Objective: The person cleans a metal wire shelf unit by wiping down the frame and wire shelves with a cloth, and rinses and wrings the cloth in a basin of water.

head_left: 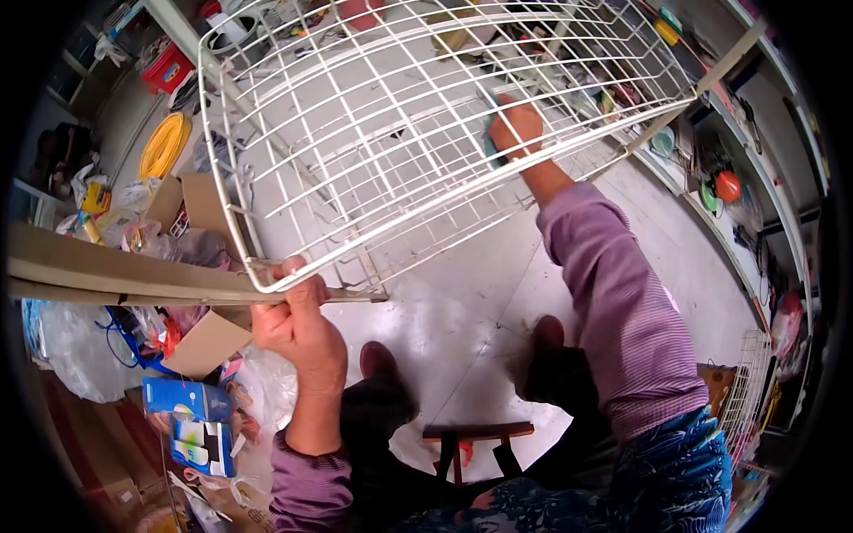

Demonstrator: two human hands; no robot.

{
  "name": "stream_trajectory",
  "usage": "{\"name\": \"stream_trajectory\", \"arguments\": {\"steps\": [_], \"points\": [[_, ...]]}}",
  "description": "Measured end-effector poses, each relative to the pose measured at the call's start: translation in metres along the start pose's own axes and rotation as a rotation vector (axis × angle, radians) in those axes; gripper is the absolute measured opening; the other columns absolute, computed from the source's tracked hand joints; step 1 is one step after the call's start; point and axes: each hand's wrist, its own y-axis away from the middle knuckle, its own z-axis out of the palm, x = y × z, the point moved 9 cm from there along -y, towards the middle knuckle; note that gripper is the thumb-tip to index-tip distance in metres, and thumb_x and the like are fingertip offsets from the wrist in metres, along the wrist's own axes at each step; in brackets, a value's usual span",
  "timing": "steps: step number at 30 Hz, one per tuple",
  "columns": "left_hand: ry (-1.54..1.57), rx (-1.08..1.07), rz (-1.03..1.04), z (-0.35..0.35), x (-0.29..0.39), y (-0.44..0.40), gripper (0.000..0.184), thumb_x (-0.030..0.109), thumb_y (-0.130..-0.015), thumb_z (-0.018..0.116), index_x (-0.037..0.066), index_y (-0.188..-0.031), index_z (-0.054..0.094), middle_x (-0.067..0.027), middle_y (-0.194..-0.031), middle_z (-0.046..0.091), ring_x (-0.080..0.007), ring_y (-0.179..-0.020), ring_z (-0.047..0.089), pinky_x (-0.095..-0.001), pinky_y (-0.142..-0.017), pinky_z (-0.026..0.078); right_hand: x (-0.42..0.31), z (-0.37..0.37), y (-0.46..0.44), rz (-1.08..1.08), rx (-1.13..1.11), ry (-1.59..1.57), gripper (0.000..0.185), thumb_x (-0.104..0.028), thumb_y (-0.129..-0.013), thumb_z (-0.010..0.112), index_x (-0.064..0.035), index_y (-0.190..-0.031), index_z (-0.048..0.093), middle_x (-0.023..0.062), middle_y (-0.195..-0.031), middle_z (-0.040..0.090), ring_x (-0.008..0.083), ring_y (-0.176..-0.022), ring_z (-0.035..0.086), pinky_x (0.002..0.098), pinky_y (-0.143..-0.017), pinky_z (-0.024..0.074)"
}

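A white wire rack (382, 233) fills the upper middle of the view, tilted above the floor. At its near left corner, my left hand (302, 322) has its fingers wrapped round the frame. My right hand (518, 129) is closed on a green cloth (491, 138) behind the rack's near edge, against or close to the wires. Part of the cloth is hidden by the hand and the wires.
Cardboard boxes (206, 345), plastic bags and a blue box (187, 399) lie at the left. A yellow hose coil (164, 147) and a red bin (167, 68) stand farther back. Shelves (702, 226) with goods line the right. A small stool (478, 433) is below.
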Motion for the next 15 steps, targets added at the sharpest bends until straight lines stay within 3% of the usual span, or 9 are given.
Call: {"name": "stream_trajectory", "arguments": {"steps": [2, 3, 4, 5, 6, 8, 11, 13, 15], "points": [[0.008, 0.01, -0.006, -0.002, -0.002, -0.001, 0.014, 0.009, -0.088, 0.054, -0.001, -0.081, 0.047, -0.0039, -0.061, 0.05, -0.0078, -0.051, 0.044, -0.022, -0.046, 0.037, -0.025, 0.012, 0.0, 0.032, 0.085, -0.209, 0.015, -0.014, -0.068, 0.057, -0.0072, -0.079, 0.063, 0.0192, -0.07, 0.06, 0.0362, -0.067, 0.059, 0.0436, -0.059, 0.0459], [-0.022, -0.005, -0.006, -0.002, -0.003, -0.002, 0.014, 0.01, -0.088, 0.054, -0.001, -0.083, 0.047, -0.0038, -0.061, 0.05, -0.0078, -0.051, 0.043, -0.022, -0.046, 0.036, -0.072, 0.012, 0.01, -0.214, 0.118, -0.18, 0.012, -0.012, -0.064, 0.059, -0.0083, -0.075, 0.063, 0.0175, -0.073, 0.06, 0.0342, -0.073, 0.059, 0.0434, -0.066, 0.0461], [-0.056, -0.027, -0.008, -0.001, -0.002, -0.002, 0.013, 0.01, -0.088, 0.054, -0.001, -0.084, 0.047, -0.0038, -0.062, 0.05, -0.0078, -0.051, 0.043, -0.0221, -0.046, 0.036, -0.114, 0.017, 0.028, -0.295, -0.003, -0.203, 0.015, -0.01, -0.062, 0.06, -0.0088, -0.076, 0.064, 0.0155, -0.077, 0.061, 0.0326, -0.079, 0.059, 0.0437, -0.073, 0.0446], [-0.056, -0.033, -0.003, 0.0, -0.001, -0.002, 0.013, 0.01, -0.088, 0.054, -0.001, -0.084, 0.047, -0.0038, -0.062, 0.05, -0.0078, -0.051, 0.043, -0.0221, -0.046, 0.036, -0.153, 0.047, 0.041, -0.341, 0.007, -0.276, 0.012, -0.006, -0.061, 0.059, -0.0016, -0.071, 0.064, 0.0223, -0.082, 0.059, 0.0357, -0.075, 0.06, 0.0443, -0.069, 0.0493], [-0.053, -0.026, -0.016, -0.001, -0.002, -0.002, 0.013, 0.01, -0.088, 0.054, -0.002, -0.084, 0.048, -0.0036, -0.061, 0.049, -0.0078, -0.051, 0.043, -0.0222, -0.046, 0.036, -0.186, 0.058, 0.06, -0.304, -0.097, -0.235, 0.016, -0.005, -0.064, 0.059, -0.004, -0.078, 0.066, 0.02, -0.095, 0.058, 0.035, -0.09, 0.057, 0.046, -0.077, 0.048], [-0.038, -0.026, -0.026, 0.0, -0.002, -0.001, 0.013, 0.01, -0.089, 0.054, -0.002, -0.084, 0.048, -0.0033, -0.061, 0.049, -0.0077, -0.051, 0.043, -0.0223, -0.045, 0.036, -0.242, 0.003, 0.105, -0.718, -0.253, -0.307, 0.017, -0.003, -0.066, 0.059, -0.0055, -0.082, 0.065, 0.0156, -0.102, 0.056, 0.0336, -0.105, 0.05, 0.0461, -0.086, 0.0443], [-0.024, -0.056, -0.03, 0.001, -0.002, -0.002, 0.014, 0.009, -0.089, 0.053, -0.001, -0.081, 0.049, -0.0034, -0.06, 0.048, -0.0075, -0.052, 0.043, -0.0221, -0.046, 0.035, -0.196, -0.006, 0.1, -0.897, -0.079, -0.555, 0.019, -0.003, -0.071, 0.056, -0.0116, -0.084, 0.066, 0.0104, -0.102, 0.056, 0.0303, -0.105, 0.049, 0.0378, -0.09, 0.043], [-0.037, -0.045, -0.018, 0.0, -0.001, 0.0, 0.014, 0.009, -0.089, 0.053, -0.001, -0.081, 0.049, -0.0035, -0.06, 0.048, -0.0075, -0.052, 0.043, -0.0221, -0.046, 0.035, -0.145, 0.005, 0.06, -0.725, -0.149, -0.401, 0.029, 0.001, -0.065, 0.056, -0.0105, -0.089, 0.067, 0.0121, -0.109, 0.058, 0.0333, -0.098, 0.052, 0.0403, -0.087, 0.0423], [-0.054, -0.029, -0.016, 0.0, -0.001, -0.001, 0.014, 0.009, -0.089, 0.053, 0.0, -0.08, 0.048, -0.0037, -0.06, 0.049, -0.0075, -0.052, 0.043, -0.0223, -0.046, 0.036, -0.065, -0.009, 0.025, -0.525, -0.009, -0.297, 0.027, 0.0, -0.069, 0.054, -0.0082, -0.092, 0.065, 0.0154, -0.1, 0.059, 0.0358, -0.095, 0.053, 0.0409, -0.084, 0.0432]]}}
